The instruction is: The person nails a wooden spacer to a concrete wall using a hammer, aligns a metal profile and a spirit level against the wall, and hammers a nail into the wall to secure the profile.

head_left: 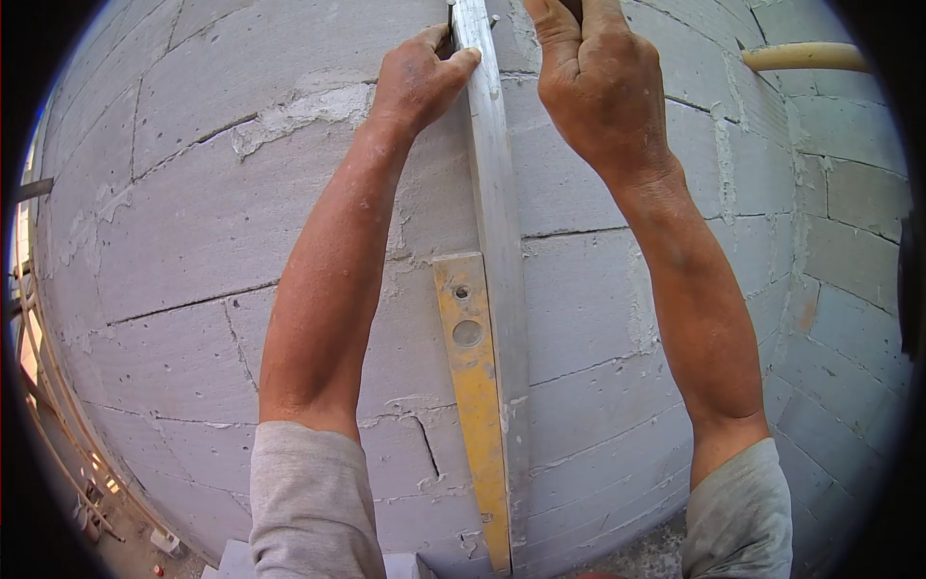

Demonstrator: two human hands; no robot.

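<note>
A long pale metal bar [494, 183] stands upright against the grey block wall [598, 299]. My left hand [422, 77] is at the bar's left edge near the top, its thumb on the bar and its other fingers partly hidden behind it. Along the lower left side of the bar is a yellow spirit level [473, 386], upright. My right hand [603, 82] is raised to the right of the bar, fingers curled round a dark object that is mostly cut off by the top edge. A nail [495, 19] shows beside the bar, between the hands.
A yellowish pipe [805, 57] sticks out at the upper right, near the wall's corner. At the far left are long curved rods or poles [58, 396] and debris on the ground. Pale blocks [236, 560] lie at the bottom.
</note>
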